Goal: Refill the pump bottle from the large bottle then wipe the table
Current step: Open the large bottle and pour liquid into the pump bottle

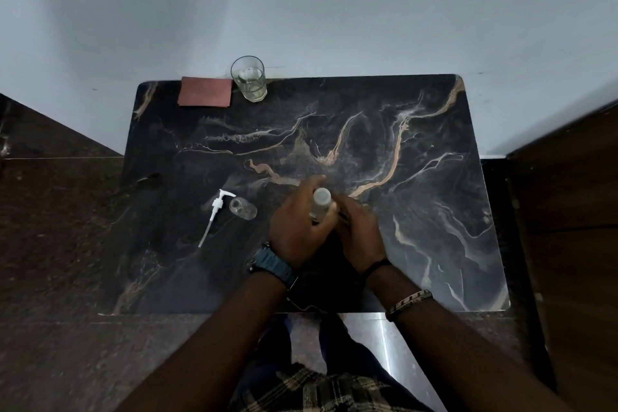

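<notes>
Near the front edge of the bench (434, 130), the left hand (297, 227) and the right hand (359, 234) both grip the upright large bottle (321, 204); the pump bottle (243, 208) stands open beside its pump head (216, 211).

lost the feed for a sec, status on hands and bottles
Both hands, left and right, grip the capped large bottle. Pump bottle open, upright; pump head lying beside it. Pour path clear; cloth and glass at far edge.
</notes>
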